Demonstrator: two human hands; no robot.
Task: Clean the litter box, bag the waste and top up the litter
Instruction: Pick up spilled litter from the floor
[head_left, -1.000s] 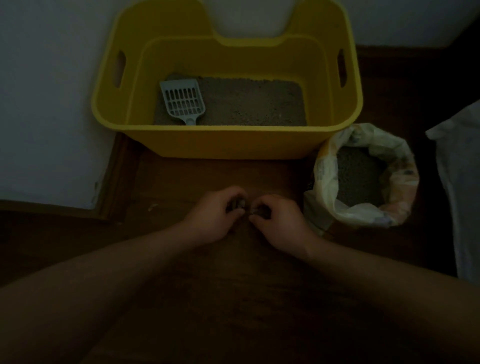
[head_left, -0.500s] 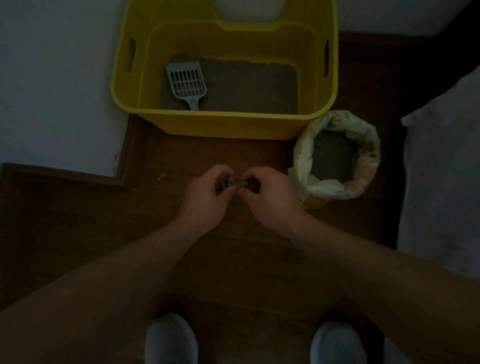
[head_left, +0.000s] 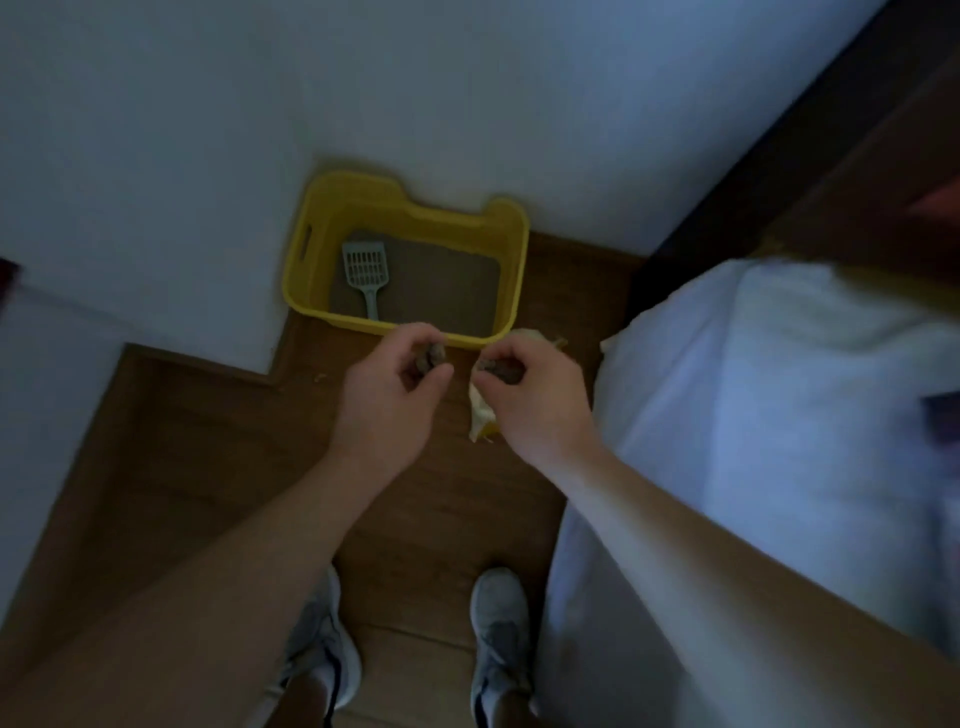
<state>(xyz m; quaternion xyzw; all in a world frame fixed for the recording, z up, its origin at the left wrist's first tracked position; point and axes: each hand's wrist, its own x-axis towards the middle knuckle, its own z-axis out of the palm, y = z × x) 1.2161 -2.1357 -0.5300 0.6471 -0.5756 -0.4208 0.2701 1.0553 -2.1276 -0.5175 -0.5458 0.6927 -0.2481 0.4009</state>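
A yellow litter box (head_left: 304, 299) stands on the wood floor against the white wall, with grey litter (head_left: 441, 291) and a grey slotted scoop (head_left: 366, 273) lying inside at its left. My left hand (head_left: 389, 395) holds a dark clump of litter waste (head_left: 431, 358) in curled fingers. My right hand (head_left: 535, 395) holds another dark clump (head_left: 501, 370). Both hands hover above the floor in front of the box, a little apart. The yellowish litter bag (head_left: 480, 415) is mostly hidden behind my right hand.
A white cloth-covered surface (head_left: 779, 415) fills the right side, close to my right arm. A dark wooden frame (head_left: 753, 156) runs diagonally at upper right. My two grey shoes (head_left: 498, 634) stand on the floor below. A white wall corner juts out at left.
The view has risen and pulled back, so the box looks smaller and my shoes show. My hands have lifted with the clumps and moved slightly apart. The bag is now behind my right hand.
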